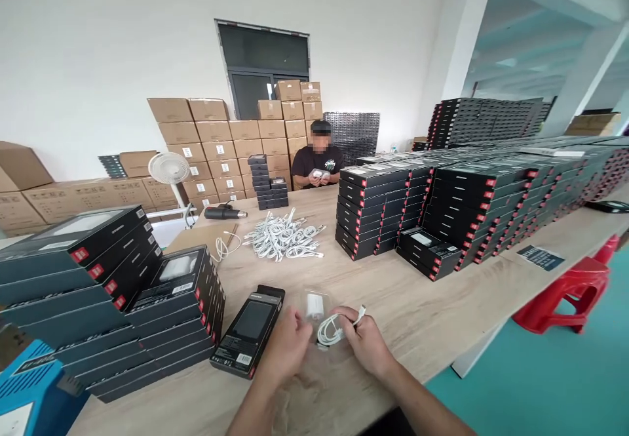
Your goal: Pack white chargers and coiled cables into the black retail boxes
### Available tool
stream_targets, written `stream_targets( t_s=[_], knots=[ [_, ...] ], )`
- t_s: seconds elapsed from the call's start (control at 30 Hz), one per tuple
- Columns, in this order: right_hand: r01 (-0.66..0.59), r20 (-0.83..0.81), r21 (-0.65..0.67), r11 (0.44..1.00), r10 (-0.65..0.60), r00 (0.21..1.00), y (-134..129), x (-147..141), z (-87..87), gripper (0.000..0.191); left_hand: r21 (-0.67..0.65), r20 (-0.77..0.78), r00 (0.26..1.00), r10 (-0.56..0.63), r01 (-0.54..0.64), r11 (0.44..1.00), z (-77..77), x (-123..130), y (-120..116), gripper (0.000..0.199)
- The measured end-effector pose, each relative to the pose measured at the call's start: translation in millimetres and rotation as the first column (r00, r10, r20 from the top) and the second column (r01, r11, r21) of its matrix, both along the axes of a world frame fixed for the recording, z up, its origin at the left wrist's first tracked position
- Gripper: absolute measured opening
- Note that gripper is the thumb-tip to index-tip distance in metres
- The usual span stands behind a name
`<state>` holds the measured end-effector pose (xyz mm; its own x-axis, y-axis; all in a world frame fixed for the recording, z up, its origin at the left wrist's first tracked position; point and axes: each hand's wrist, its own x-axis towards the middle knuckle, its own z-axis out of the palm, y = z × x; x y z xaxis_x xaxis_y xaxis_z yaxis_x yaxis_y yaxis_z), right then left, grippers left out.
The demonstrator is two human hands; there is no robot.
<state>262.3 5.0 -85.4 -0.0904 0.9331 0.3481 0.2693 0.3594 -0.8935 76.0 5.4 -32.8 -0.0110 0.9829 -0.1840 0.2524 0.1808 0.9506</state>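
My right hand (pixel 367 343) is closed around a coiled white charging cable (pixel 330 332); one plug end sticks up past the thumb. Beside the coil, a white power adapter (pixel 315 305) sits in clear plastic packaging (pixel 322 358). Curled at the left edge of that plastic is my left hand (pixel 291 341), its fingertips partly hidden. To its left, a black box (pixel 250 331) with a dark window lies on the table, its end flap open.
A heap of white cables (pixel 284 236) lies ahead, near a heat gun (pixel 226 212). Stacked black boxes stand at left (pixel 179 311) and right (pixel 373 210). A blue machine (pixel 39 390) is at lower left. Across the table, a person (pixel 317 160) holds a small whitish item.
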Motion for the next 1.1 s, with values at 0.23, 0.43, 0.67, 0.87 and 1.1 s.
stream_targets(
  t_s=[0.23,0.43,0.67,0.87,1.1],
  knots=[
    [0.323,-0.051,0.207,0.924,-0.319,0.946,13.5,3.6,16.5,0.036,-0.11,0.664,0.746,-0.047,0.16,0.981,3.2,30.4,15.3,0.023],
    [0.26,0.082,0.305,0.916,-0.297,0.951,19.3,-12.3,11.6,0.03,-0.106,0.807,0.59,0.022,0.108,0.988,-16.8,29.2,23.0,0.017],
    [-0.151,-0.337,-0.249,0.957,0.06,0.94,33.7,-0.5,-11.6,0.057,-0.058,0.803,0.593,0.06,-0.023,0.998,-25.1,5.1,26.2,0.033],
    [-0.34,-0.435,-0.483,0.807,0.115,0.893,44.2,-2.8,28.2,0.055,0.002,0.792,0.61,0.008,-0.016,1.0,-14.9,3.1,24.3,0.038],
    [-0.25,-0.329,-0.441,0.862,0.104,0.939,46.4,-22.8,35.4,0.041,0.024,0.754,0.651,0.089,-0.163,0.986,-23.7,13.7,26.8,0.042]
  ],
)
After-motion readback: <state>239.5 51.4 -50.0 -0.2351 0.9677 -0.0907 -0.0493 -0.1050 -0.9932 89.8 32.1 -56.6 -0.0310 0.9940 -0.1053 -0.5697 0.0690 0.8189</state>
